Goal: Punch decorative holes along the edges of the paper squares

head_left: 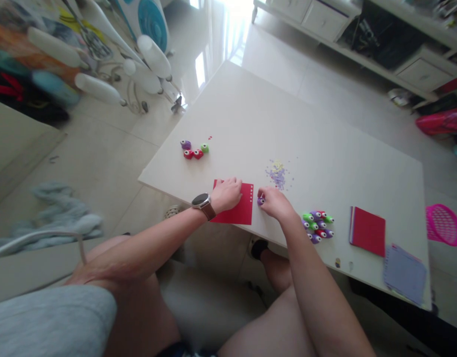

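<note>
A red sheet of paper (234,214) lies at the table's near edge, with a row of small punched holes along its right side. My left hand (228,193) rests flat on this sheet, fingers stretched out. Just right of the sheet, my right hand (275,202) closes around a small purple hole punch (261,201) with an eye on it. The punch appears apart from the paper. Beyond my right hand is a scatter of purple and yellow paper bits (277,176).
Several eye-shaped punches (318,227) cluster right of my right forearm; a smaller group (193,152) sits at left. A stack of red sheets (368,231) and a purple punched stack (405,273) lie at the table's right end. A pink basket (444,225) stands beyond.
</note>
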`<state>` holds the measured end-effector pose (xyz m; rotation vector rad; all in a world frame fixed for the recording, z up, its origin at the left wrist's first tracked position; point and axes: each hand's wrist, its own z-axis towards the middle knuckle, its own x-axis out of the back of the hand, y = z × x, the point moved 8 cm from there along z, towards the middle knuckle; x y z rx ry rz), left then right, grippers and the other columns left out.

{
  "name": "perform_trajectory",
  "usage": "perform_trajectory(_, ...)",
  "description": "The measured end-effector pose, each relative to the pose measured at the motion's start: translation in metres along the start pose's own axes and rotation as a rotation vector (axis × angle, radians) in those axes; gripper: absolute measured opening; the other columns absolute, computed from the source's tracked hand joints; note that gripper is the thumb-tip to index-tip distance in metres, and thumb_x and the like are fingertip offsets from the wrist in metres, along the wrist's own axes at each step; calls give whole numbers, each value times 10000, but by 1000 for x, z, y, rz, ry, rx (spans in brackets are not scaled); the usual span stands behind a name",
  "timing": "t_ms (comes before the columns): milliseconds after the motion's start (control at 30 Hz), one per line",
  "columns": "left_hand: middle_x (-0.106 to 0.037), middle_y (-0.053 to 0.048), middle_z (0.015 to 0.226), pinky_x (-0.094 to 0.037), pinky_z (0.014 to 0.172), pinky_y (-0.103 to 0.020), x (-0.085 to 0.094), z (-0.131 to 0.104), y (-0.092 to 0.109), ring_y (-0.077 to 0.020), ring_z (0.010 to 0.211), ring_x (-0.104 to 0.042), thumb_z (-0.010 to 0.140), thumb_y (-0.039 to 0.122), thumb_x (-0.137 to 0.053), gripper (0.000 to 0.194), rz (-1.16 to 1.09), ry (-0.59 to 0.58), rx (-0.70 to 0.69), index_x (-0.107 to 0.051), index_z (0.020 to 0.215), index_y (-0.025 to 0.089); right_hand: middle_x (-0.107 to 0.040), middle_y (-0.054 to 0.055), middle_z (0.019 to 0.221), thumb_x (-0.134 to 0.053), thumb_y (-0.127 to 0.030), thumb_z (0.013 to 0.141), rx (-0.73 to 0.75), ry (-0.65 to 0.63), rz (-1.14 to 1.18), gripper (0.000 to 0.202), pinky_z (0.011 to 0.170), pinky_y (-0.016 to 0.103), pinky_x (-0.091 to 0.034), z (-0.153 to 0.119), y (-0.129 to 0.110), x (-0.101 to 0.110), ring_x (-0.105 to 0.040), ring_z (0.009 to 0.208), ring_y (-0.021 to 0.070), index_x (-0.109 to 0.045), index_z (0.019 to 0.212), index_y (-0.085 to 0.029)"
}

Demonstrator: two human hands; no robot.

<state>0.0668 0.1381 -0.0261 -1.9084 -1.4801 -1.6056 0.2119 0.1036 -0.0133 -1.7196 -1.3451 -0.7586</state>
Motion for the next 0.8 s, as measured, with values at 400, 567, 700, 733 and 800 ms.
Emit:
perform_trajectory(400,-652,-201,1297,-472,1025,-553,4,-4,2,-359,1224,-632,1000,242,-524,272,8,-32,-9,-597,1241,140,-797,137,1106,-634,-88,851,-130,-40,-120,238,794,312,-484,-11,27,13,-725,1008,259,-776,1016,-184)
perform_trajectory(567,-653,-205,1301,-476,1019,-561,4,-4,3,-361,1225,-628,1005,223,-494,271,13,-34,-12,-594,1242,139,-814,117,1112,-709,-132,837,-80,-67,-71,242,861,315,-515,-13,23,14,-737,1042,266,-813,1046,-199)
perform_trajectory(700,-656,-194,1296,-470,1024,-541,4,-4,3,-347,1221,-627,1017,225,-477,252,31,-22,-7,-589,1230,149,-831,72,1125,-645,-48,839,88,-86,27,347,957,285,-515,-16,11,17,-744,1089,232,-840,1068,-223)
perform_trajectory(733,-657,-190,1293,-470,1025,-536,4,-4,3,-342,1219,-628,1019,227,-477,246,34,-19,-5,-587,1225,152,-836,65,1114,-626,-23,829,115,-104,40,377,969,280,-514,-17,10,16,-747,1086,227,-846,1059,-225)
perform_trajectory(800,-658,-183,1289,-471,1024,-531,3,-4,2,-337,1218,-630,1021,230,-476,239,40,-17,-1,-586,1220,158,-841,60,1097,-605,5,807,140,-142,44,421,970,275,-518,-18,11,12,-755,1063,223,-854,1057,-224)
